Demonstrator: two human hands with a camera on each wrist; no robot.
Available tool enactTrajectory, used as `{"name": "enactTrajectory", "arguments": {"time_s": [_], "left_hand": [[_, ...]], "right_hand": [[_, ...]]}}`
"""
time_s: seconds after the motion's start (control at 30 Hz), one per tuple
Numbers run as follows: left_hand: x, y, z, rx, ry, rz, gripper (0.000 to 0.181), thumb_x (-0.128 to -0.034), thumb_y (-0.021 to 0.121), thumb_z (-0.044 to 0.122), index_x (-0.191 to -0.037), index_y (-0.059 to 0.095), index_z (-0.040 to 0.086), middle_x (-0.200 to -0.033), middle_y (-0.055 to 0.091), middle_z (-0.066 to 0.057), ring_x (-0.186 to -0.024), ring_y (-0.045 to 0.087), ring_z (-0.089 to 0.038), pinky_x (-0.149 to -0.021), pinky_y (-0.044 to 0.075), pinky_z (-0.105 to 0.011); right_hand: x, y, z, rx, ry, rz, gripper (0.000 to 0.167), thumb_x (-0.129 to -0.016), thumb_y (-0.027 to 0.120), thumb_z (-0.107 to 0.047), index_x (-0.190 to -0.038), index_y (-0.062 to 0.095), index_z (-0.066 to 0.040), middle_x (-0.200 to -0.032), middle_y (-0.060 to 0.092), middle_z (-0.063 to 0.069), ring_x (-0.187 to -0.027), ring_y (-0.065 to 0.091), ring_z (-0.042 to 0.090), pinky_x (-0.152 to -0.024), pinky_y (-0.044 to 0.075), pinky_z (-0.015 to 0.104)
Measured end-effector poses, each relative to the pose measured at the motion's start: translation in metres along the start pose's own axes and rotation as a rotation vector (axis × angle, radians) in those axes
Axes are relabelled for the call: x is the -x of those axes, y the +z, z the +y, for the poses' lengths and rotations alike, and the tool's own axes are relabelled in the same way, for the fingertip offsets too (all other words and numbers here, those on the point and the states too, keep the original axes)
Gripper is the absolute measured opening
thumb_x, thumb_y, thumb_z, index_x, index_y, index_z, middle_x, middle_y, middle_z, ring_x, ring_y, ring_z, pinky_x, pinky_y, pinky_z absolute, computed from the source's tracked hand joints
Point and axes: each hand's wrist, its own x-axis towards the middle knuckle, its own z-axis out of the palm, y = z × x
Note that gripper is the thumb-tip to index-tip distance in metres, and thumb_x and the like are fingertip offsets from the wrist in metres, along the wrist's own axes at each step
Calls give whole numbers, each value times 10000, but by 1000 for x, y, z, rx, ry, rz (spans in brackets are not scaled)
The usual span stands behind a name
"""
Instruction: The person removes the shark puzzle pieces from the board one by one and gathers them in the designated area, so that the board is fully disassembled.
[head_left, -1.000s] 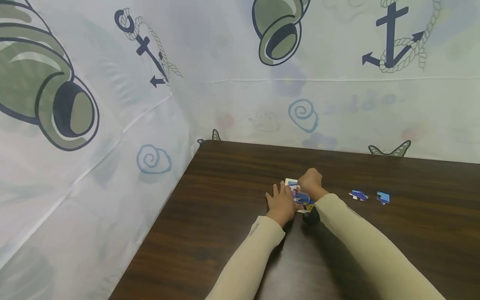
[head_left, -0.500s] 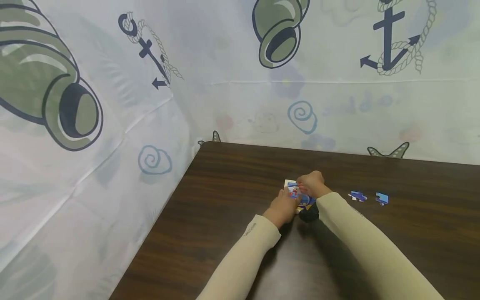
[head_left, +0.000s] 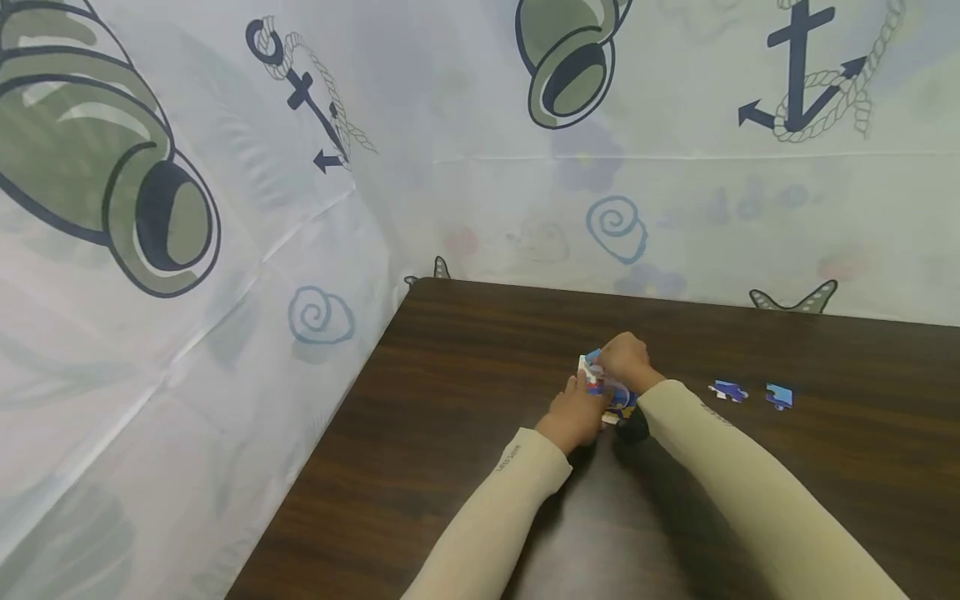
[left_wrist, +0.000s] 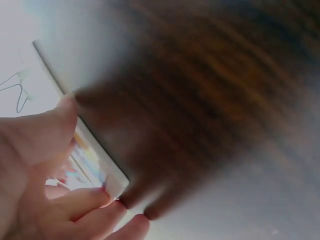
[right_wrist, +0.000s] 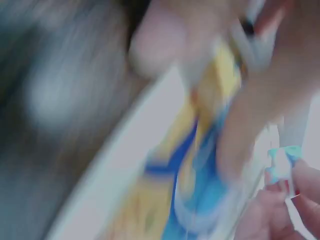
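Note:
A small jigsaw puzzle in a white frame point(head_left: 611, 419) lies on the dark wooden table point(head_left: 465, 375). My left hand point(head_left: 576, 412) grips its left side. In the left wrist view the thumb meets the frame's edge point(left_wrist: 97, 145), and the fingers bend about its corner. My right hand point(head_left: 628, 362) is over the far right part of the puzzle. Its fingertips pinch a teal, white and red puzzle piece point(right_wrist: 281, 164) in the right wrist view. Left-hand fingers blur large across that view, over the yellow and blue picture. The right hand hides part of the puzzle in the head view.
Two loose puzzle pieces lie to the right: a purple and white one point(head_left: 728, 391) and a light blue one point(head_left: 779, 397). A printed cloth wall point(head_left: 495, 200) rises behind the table and along its left side.
The left hand's spread fingers have drawn in and now grip the puzzle's side. The right hand has stayed above the far part, with a light blue patch now showing beside its fingers.

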Motion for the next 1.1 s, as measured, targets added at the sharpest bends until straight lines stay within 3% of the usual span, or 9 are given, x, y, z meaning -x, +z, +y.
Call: {"name": "enactTrajectory", "arguments": {"time_s": [0.23,0.37,0.47,0.57,0.7,0.8,1.1], "left_hand": [[-2,-8,-5,13,-50,-8,592,-902,606,375,-1446,374,349,-1588,216,-145,-1467,266,-294,-1047,452,-424],[0,-7,-6,22,-41,5,581,-895,623,359,-1432,404,323,-1575,247,-158,-1455,292,-303,-1028,465,-431],[1,-5,-6,20,-42,-4,574,-899,620,353,-1431,407,324,-1572,256,-159,-1452,301,-300,-1024,468,-426],[1,-4,-7,18,-45,-8,574,-900,619,353,-1432,407,324,-1570,259,-162,-1448,307,-303,-1020,470,-433],[2,-5,-7,40,-44,-2,593,-889,636,354,-1434,408,311,-1571,256,-165,-1448,304,-315,-1021,465,-456],[3,-6,-5,60,-41,-6,602,-884,643,354,-1436,407,306,-1573,251,-163,-1449,300,-318,-1030,456,-461],[-1,-7,2,59,-18,-5,602,-886,639,361,-1437,402,312,-1576,246,-156,-1447,306,-310,-1029,454,-459]], "right_hand": [[-8,-43,37,-211,-5,-13,302,-896,591,-42,-1129,598,151,-847,689,179,-579,581,38,-571,542,193],[-5,-55,63,-165,-31,-47,285,-868,601,-6,-1082,602,183,-758,694,163,-538,595,34,-557,553,210],[0,-54,78,-133,-33,-65,253,-848,624,4,-1032,617,178,-651,666,79,-518,580,31,-538,545,209],[4,-50,85,-63,-84,-42,203,-826,657,-11,-944,634,153,-610,648,65,-509,569,49,-506,515,197],[6,-46,84,110,-188,36,150,-795,695,-50,-824,636,85,-692,649,140,-596,534,149,-517,412,219],[7,-45,84,186,-208,55,147,-786,708,-63,-800,629,60,-765,641,178,-661,505,211,-547,375,254],[12,-48,93,159,-183,73,166,-815,687,-69,-814,617,81,-764,650,204,-654,541,232,-564,416,270]]}}
